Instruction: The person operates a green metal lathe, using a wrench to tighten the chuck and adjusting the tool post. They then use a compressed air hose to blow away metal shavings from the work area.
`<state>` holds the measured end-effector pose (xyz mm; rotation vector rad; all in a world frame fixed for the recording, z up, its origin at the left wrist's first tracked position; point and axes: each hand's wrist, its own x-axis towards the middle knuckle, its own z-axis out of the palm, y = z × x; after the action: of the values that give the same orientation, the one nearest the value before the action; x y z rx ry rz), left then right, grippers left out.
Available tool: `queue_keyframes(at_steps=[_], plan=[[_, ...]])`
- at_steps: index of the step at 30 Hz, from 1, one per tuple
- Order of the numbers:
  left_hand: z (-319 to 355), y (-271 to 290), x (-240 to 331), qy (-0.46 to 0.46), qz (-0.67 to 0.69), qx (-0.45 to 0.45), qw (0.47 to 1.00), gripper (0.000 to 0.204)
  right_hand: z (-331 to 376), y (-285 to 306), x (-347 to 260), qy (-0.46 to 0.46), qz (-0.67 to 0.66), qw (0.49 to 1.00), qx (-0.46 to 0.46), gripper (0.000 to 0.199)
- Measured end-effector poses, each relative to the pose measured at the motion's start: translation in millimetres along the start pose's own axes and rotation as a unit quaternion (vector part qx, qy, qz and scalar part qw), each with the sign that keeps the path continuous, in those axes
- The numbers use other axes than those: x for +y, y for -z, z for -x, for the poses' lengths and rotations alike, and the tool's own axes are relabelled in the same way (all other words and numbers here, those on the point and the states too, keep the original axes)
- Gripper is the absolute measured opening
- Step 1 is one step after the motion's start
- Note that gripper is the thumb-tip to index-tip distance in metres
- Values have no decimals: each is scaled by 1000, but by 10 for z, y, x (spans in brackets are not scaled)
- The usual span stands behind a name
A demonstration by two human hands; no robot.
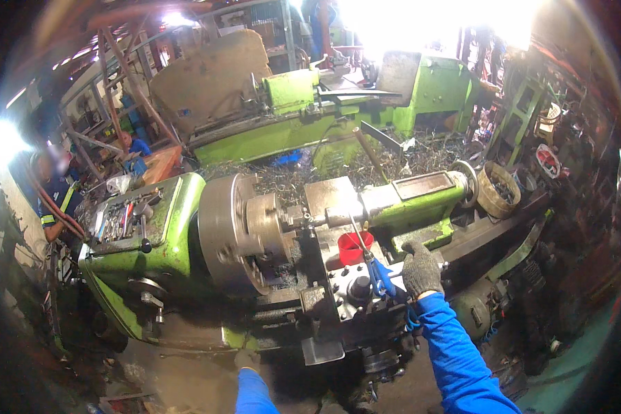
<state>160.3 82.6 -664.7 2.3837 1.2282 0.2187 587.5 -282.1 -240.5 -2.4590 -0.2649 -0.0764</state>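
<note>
My right hand (421, 270), in a grey work glove, is closed round a metal lever (396, 274) beside the tool post (359, 290) of a green lathe. Just left of it, a blue air blow gun (379, 277) with a long thin nozzle leans over the carriage. Behind that stands a red cup (354, 248). Low at the lathe's front edge is my left hand (247, 359), also gloved. Its fingers look curled in, and what they hold, if anything, is hidden. The large chuck (229, 234) faces the tailstock (414, 207).
Small tools lie on the headstock top (169, 207). A bucket (498, 190) stands by the tailstock handwheel (466, 181). Metal shavings (421, 159) heap behind the bed, before a second green machine (255, 134). A person (58, 196) stands at far left; another person (136, 145) is farther back.
</note>
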Motion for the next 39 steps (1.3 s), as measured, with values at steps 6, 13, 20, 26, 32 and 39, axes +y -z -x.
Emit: queue_keyframes(at_steps=[6,13,20,26,32,39], plan=[[-70,7,-15,8,73,-12,997,9,-96,-240,305,70,54,995,49,30],[-160,-249,-140,180,535,45,824,10,-77,-147,184,53,35,998,29,29],[-41,-26,38,-103,59,97,988,7,-157,-263,377,62,46,996,48,31],[-35,32,50,45,-51,20,997,12,6,-44,67,35,13,999,24,28],[54,174,196,-38,28,88,995,9,53,30,-19,24,-6,999,27,31],[-323,-269,-191,107,374,-13,921,10,52,3,202,107,-89,987,76,30]])
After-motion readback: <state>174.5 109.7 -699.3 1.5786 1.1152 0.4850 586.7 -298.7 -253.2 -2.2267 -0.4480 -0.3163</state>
